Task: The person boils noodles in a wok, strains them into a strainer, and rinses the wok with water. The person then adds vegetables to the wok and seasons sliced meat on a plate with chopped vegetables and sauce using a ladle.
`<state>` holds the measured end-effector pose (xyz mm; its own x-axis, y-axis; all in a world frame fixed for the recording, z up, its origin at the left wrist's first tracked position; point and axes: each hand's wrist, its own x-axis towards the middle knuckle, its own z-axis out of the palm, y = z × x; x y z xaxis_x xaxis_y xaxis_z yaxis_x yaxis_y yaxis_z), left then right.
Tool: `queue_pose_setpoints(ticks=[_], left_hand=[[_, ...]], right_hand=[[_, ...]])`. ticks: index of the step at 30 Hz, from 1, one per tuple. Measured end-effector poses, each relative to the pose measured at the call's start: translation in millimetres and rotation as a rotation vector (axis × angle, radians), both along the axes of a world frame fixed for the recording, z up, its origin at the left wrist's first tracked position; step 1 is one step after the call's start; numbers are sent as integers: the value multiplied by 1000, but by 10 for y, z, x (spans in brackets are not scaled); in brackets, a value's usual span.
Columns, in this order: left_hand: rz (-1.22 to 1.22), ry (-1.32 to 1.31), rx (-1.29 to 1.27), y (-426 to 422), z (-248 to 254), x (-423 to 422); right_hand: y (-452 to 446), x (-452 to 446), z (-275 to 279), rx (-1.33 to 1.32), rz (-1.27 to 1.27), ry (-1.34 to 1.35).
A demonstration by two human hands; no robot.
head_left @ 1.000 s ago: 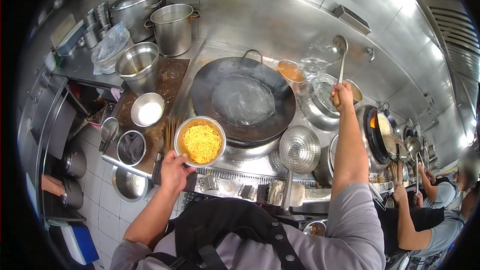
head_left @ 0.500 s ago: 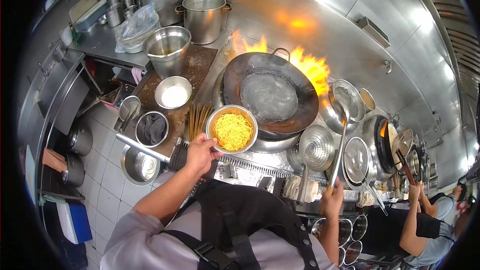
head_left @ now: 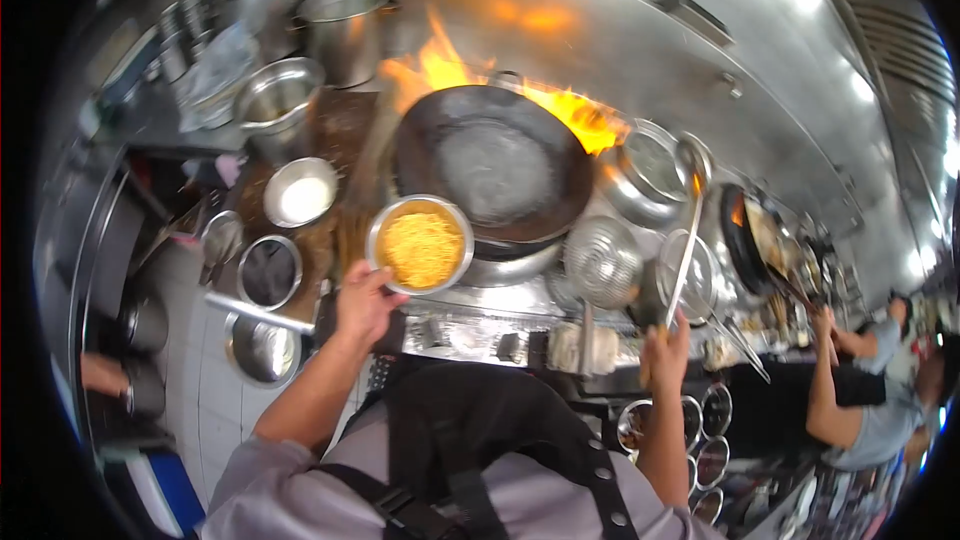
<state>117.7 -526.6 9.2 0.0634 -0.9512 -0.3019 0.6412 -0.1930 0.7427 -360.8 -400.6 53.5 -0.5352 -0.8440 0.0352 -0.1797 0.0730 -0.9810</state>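
My left hand (head_left: pixel 365 302) grips the near-left rim of a metal bowl (head_left: pixel 466 258) that holds yellow noodles (head_left: pixel 421 248). The bowl is just in front of a large dark wok (head_left: pixel 497 162), with a whitish patch in its bottom. Orange flames (head_left: pixel 575 118) rise behind the wok. My right hand (head_left: pixel 665 350) is closed around the handle of a long ladle (head_left: pixel 687 258), whose head is up beside the metal pots at the right of the wok.
A perforated strainer (head_left: pixel 603 262) lies right of the wok. Bowls, including one of white contents (head_left: pixel 300 193), stand left. Tall pots (head_left: pixel 345 45) are at the back left. Another person (head_left: pixel 835 395) works at a wok on the right.
Since a second ago, flames have risen behind the wok. My right hand has come down and nearer my body with the ladle. My left hand still holds the bowl of noodles.
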Motion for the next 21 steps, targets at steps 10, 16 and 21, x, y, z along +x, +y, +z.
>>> queue_pose_setpoints(ticks=[10,16,21], left_hand=[[64,-40,-27,342,73,185],[232,-42,45,694,72,458],[340,-62,88,832,102,587]], right_hand=[[-2418,-1434,189,292,-137,-75],[-3416,-1515,705,-127,9,-1060],[-3819,-907,1352,4,201,-728]])
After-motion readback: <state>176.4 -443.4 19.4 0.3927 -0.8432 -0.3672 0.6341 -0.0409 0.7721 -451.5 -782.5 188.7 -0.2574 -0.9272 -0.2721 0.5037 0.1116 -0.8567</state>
